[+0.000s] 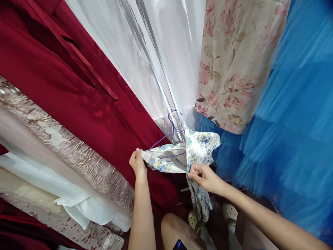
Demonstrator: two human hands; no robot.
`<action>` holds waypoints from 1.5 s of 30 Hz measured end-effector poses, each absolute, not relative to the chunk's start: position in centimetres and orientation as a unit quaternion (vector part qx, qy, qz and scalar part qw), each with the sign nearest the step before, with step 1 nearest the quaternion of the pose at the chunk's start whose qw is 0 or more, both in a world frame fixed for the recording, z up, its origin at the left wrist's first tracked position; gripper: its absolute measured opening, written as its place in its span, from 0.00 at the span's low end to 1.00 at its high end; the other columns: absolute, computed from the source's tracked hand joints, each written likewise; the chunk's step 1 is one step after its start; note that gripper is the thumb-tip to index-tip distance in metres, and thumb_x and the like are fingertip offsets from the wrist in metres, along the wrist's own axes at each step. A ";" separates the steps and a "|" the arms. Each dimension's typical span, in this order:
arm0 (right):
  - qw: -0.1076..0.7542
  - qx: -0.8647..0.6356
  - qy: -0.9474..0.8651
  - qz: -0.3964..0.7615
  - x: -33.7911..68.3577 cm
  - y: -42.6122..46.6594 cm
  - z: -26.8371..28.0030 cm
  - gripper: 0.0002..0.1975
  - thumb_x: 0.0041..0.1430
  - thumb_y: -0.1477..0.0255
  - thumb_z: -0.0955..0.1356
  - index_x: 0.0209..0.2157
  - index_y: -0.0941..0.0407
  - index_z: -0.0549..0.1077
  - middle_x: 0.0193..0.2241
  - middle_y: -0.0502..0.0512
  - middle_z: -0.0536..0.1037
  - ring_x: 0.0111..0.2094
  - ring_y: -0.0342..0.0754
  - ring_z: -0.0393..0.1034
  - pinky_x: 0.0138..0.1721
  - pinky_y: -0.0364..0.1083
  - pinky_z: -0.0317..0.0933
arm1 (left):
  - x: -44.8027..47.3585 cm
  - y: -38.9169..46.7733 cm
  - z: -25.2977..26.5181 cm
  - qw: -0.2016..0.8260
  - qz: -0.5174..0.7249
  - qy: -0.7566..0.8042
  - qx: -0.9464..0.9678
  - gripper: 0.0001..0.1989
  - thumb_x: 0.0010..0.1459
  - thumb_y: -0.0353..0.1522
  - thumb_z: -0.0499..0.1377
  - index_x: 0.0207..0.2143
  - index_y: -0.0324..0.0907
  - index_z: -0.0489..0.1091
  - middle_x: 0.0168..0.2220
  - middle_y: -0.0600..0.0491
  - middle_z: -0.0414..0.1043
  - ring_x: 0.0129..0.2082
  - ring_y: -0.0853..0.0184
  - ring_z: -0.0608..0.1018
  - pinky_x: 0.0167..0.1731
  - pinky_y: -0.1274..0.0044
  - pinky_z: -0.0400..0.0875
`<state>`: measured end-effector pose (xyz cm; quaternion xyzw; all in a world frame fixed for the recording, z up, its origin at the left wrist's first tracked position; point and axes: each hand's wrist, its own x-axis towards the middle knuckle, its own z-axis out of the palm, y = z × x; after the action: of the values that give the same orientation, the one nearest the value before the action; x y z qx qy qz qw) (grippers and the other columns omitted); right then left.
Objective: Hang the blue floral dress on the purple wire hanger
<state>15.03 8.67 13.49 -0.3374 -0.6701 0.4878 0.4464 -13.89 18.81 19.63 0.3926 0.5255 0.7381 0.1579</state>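
Observation:
A white garment with blue and yellow flowers [200, 146] hangs on a thin purple hanger [161, 139] in the middle of the head view. At its left end, my left hand [137, 162] is closed on the cloth near one arm of the hanger. My right hand [204, 176] pinches the cloth's edge near the middle, with thumb and forefinger together. Between my hands the garment is spread sideways, and the hanger's lower bar shows across its opening. From below my right hand a narrow length of the same cloth [199, 201] drops toward the floor.
Dark red cloth [85, 90] hangs at the left, beside white cloth [104, 31] and metal poles [156, 59]. A pink-flowered garment [234, 69] and blue tulle [293, 121] hang at the right. Below are my knee [173, 229], a phone [179, 245] and pale clogs [229, 212].

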 end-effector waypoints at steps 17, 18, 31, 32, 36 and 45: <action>0.314 -0.425 -0.637 0.561 21.4 5.2 3.7 0.15 0.63 0.65 0.65 0.24 0.55 0.62 0.14 0.44 0.65 0.18 0.42 0.60 0.22 0.41 0.51 | -6.0 10.0 3.6 0.352 0.701 0.540 0.306 0.21 0.50 0.49 0.64 0.29 0.39 0.69 0.26 0.56 0.68 0.27 0.69 0.72 0.32 0.76 0.70; 0.297 -0.443 -0.650 0.541 21.8 5.0 3.4 0.14 0.62 0.66 0.64 0.23 0.55 0.62 0.14 0.45 0.66 0.18 0.43 0.61 0.23 0.42 0.52 | -5.3 9.2 4.6 0.346 0.689 0.536 0.345 0.19 0.53 0.47 0.63 0.29 0.39 0.70 0.27 0.56 0.67 0.27 0.70 0.71 0.32 0.77 0.69; 0.308 -0.293 -0.653 0.627 18.5 3.6 10.2 0.10 0.55 0.67 0.71 0.36 0.58 0.75 0.32 0.51 0.76 0.35 0.51 0.68 0.40 0.48 0.64 | 3.6 5.4 12.8 0.332 0.464 0.448 0.689 0.11 0.64 0.33 0.56 0.27 0.40 0.70 0.30 0.52 0.64 0.30 0.68 0.69 0.31 0.77 0.64; 0.305 -0.287 -0.644 0.640 18.5 3.6 10.1 0.08 0.57 0.67 0.70 0.32 0.58 0.75 0.29 0.50 0.74 0.32 0.48 0.67 0.36 0.46 0.63 | 3.5 5.3 12.4 0.364 0.467 0.445 0.672 0.11 0.63 0.34 0.57 0.28 0.40 0.71 0.31 0.52 0.64 0.31 0.68 0.70 0.31 0.77 0.64; 0.316 -0.292 -0.626 0.650 20.0 3.3 10.4 0.12 0.63 0.64 0.66 0.33 0.59 0.74 0.29 0.50 0.72 0.30 0.46 0.64 0.35 0.45 0.61 | 2.2 4.1 9.1 0.555 0.406 0.403 0.604 0.13 0.62 0.40 0.58 0.45 0.43 0.73 0.43 0.48 0.72 0.43 0.62 0.74 0.43 0.75 0.68; 0.322 -0.368 -0.659 0.571 28.3 5.3 16.1 0.13 0.63 0.61 0.67 0.35 0.57 0.76 0.32 0.56 0.78 0.32 0.52 0.72 0.31 0.46 0.64 | 0.3 -1.2 1.7 0.643 0.337 0.430 0.537 0.21 0.50 0.48 0.67 0.35 0.39 0.76 0.32 0.49 0.73 0.35 0.61 0.75 0.38 0.74 0.69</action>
<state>28.33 5.26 16.08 -0.3685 -0.6590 0.5711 0.3222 0.31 -1.21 1.70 0.5368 0.4299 0.3372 0.6429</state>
